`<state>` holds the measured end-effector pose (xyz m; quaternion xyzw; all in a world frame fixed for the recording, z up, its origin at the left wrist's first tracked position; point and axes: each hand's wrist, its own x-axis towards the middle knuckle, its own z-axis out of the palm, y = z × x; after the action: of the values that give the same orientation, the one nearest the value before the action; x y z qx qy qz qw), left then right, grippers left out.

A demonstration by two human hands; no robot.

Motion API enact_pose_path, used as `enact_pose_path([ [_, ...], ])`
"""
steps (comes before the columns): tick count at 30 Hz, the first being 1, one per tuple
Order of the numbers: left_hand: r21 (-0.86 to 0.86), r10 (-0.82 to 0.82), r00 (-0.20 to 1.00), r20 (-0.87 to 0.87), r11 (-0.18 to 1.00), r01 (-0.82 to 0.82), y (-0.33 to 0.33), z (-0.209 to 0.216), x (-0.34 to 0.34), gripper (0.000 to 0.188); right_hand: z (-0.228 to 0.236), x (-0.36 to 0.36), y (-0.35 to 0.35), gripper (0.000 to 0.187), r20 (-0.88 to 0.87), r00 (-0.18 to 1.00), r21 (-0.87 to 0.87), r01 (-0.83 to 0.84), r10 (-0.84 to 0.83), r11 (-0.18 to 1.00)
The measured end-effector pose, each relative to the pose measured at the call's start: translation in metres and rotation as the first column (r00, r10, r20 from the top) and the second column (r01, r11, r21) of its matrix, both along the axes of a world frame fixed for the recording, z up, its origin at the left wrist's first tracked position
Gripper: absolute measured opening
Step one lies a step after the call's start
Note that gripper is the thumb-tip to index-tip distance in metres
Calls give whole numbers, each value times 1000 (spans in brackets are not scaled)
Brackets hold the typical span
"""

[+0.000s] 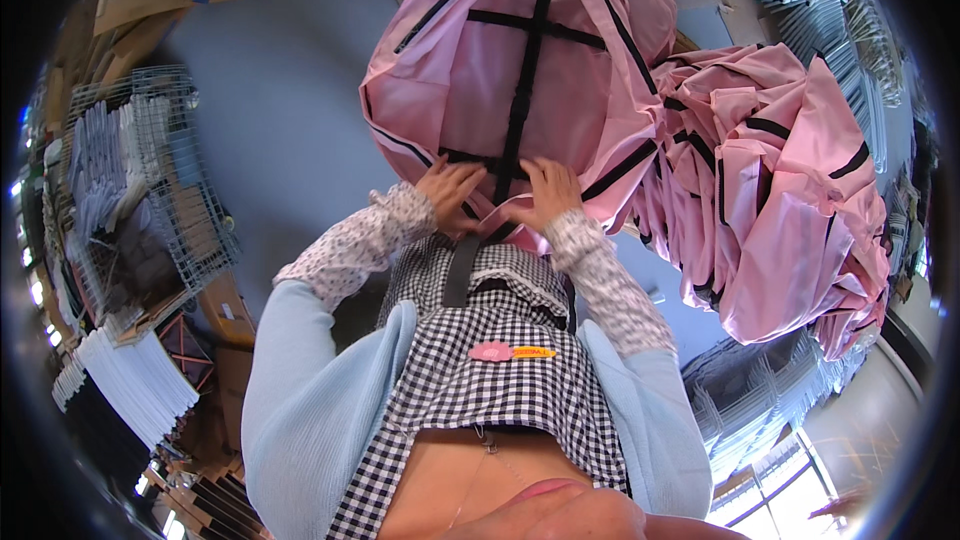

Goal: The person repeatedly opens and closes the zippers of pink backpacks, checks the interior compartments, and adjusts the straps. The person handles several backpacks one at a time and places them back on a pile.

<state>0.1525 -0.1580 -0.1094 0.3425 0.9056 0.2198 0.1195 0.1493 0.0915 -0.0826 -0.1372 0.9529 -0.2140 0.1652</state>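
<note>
A pink garment [520, 60] with black straps crossing it hangs in front of me, at the top middle. My left hand [447, 192] grips its lower edge beside the vertical black strap. My right hand [545, 196] pinches the same edge just to the right of that strap. Both forearms wear speckled sleeve covers over light blue sleeves. A black band runs from the garment's hem down onto my checked apron [480, 340].
A big heap of the same pink garments [780, 210] lies to the right. A wire cage [140, 190] holding folded fabric stands at the left, with a stack of white sheets [130, 380] below it. Rows of hangers [820, 10] fill the upper right.
</note>
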Motion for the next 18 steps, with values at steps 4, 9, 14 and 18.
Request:
enact_pose_path([
  [4,-126,-208,962,-178,974,187,-31,-34,31,64,-9,48,55,101,-161,931,251,-281,327,926],
  [9,-147,-156,885,-438,984,101,-21,-70,40,25,-57,71,70,35,-387,870,346,-171,306,923],
  [14,-151,-284,882,-375,958,245,-46,7,28,13,-5,79,70,5,-435,853,141,-253,289,957],
  [18,-42,-232,773,-591,965,258,-58,105,-11,7,85,53,78,4,-643,724,76,-263,249,962],
])
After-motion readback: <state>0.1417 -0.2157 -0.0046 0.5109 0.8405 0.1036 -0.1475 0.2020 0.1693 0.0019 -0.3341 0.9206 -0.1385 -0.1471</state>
